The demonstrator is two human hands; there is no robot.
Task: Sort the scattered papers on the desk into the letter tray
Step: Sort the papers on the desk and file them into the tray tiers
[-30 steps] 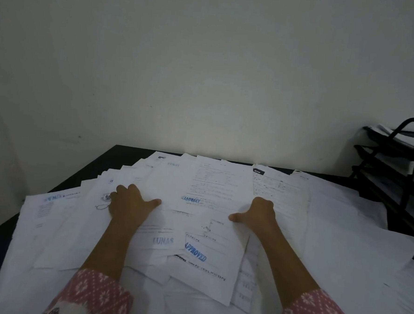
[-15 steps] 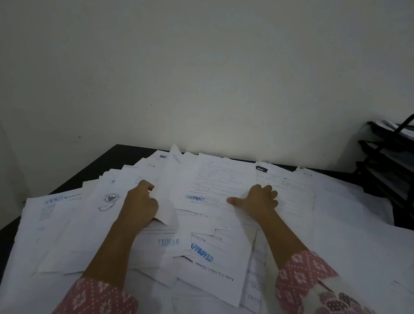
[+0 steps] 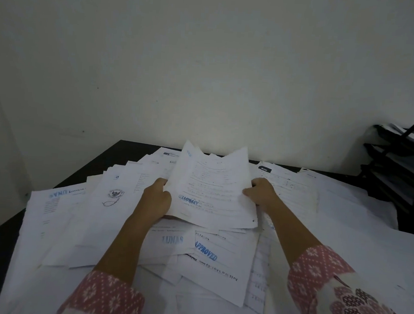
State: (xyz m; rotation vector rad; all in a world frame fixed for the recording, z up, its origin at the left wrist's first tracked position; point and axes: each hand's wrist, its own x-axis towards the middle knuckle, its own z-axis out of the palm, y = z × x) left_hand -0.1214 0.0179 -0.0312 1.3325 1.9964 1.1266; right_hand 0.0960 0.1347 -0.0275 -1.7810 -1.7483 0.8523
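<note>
Across the dark desk (image 3: 129, 149), loose papers (image 3: 59, 220) lie overlapped from edge to edge. Toward the left is a sheet bearing a round crest (image 3: 115, 194).

The person's left hand (image 3: 156, 200) grips the left edge of a lifted sheaf of sheets (image 3: 211, 186). Its thumb is on the face and its fingers are out of sight behind. The sheaf is raised off the pile and tilted up toward the wall. Its top sheet is stamped APPROVED in blue, and its far corners splay unevenly. The right hand (image 3: 263, 194) pinches the sheaf's right edge, thumb on the face and fingers curled at the edge.

Below the sheaf lie a sheet stamped LUNAS (image 3: 172, 239) and a second APPROVED sheet (image 3: 219, 259). The black tiered letter tray (image 3: 399, 166) stands at the far right, well apart from both hands, with paper on its top tier.

The step in hand appears to be gathering.
1. Square the sheaf by tapping its near edge on the pile until the corners align.
2. Hold both sides firmly so that no inner sheet slips.
3. Carry it level to the right and feed it flat into a tier, leading edge first.
</note>
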